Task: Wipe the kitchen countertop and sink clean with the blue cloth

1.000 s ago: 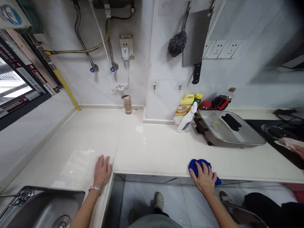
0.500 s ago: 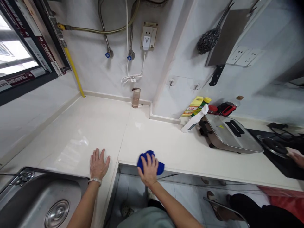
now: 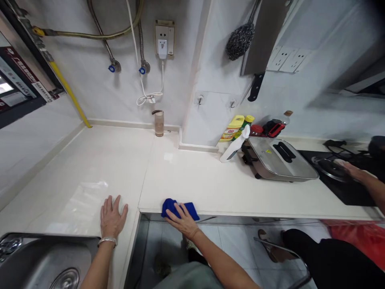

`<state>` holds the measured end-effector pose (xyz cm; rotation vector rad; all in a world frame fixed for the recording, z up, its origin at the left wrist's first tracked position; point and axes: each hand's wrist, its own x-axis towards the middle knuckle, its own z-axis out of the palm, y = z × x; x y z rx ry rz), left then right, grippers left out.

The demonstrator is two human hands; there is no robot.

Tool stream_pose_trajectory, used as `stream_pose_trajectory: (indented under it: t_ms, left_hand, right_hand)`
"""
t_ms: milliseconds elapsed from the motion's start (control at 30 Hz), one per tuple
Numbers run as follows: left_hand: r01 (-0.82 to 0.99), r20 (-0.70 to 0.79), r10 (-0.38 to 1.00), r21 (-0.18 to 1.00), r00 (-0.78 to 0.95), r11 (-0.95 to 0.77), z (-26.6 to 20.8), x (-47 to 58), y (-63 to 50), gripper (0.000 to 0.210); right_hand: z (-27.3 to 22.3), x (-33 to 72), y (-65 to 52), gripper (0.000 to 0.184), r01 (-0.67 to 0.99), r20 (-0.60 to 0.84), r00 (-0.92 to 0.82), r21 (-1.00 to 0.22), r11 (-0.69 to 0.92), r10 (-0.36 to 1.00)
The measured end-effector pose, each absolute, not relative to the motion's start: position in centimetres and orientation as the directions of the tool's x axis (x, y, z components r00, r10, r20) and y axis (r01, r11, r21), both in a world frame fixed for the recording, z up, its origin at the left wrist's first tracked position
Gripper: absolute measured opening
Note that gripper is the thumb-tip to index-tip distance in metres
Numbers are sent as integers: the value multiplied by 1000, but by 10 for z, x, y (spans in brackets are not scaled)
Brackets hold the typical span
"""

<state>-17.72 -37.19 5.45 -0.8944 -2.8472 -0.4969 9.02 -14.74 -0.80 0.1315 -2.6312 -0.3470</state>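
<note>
My left hand (image 3: 112, 216) lies palm down on the white countertop (image 3: 114, 160), fingers spread, holding nothing. A bracelet circles its wrist. Under my right hand (image 3: 184, 223) is a blue cloth (image 3: 189, 209), bunched at its left side and pressed against the counter's front edge. The fingers of that hand point left across the cloth, whose middle they partly cover. To the left of my left forearm is a steel sink (image 3: 45, 265).
A glass bottle (image 3: 159, 123) stands by the back wall. Rightward are a white spray bottle (image 3: 236, 145), a lidded electric pan (image 3: 279, 160), and a co-worker's hand (image 3: 353, 170) at a round lid (image 3: 332, 169) on the black cooktop. A cleaver (image 3: 264, 36) hangs above.
My view has swung to the right. My right hand has turned on the cloth, its fingers now pointing more leftward. The left hand stays flat. The co-worker's hand has moved further into view.
</note>
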Motion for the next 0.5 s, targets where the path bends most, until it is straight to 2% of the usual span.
stream_pose_trajectory:
  t_ms: [67,133,267,367,433,500]
  left_hand:
    - [578,214,537,273,-816,769,55,-176,-372,66]
    - [584,221,541,269,-811,766,55,-175,-371,67]
    - [584,218,542,259,-812,770,53,-175,-370,71]
    - [575,210,536,251,-818,779,52,-177,-370,71]
    - [562,197,527,254,-827,787,52,-177,-369,70]
    - [543,170,515,265,-840,797,54,-178,-368,72]
  right_hand:
    - [-7,131,-120,52,-18,425,-896,250,968,-127]
    - [-1,175,-91,58,-3,337,-938,208,978,-75]
    - [22,261,-34,70,171,91,-982,97,980,163]
    - [36,317,2,68,331,-39,-943,21,943,332]
    - [37,350,21,61,428,-60,-903,-19,904,426]
    - [33,380,35,56,510,-12,-860,-86,856,511]
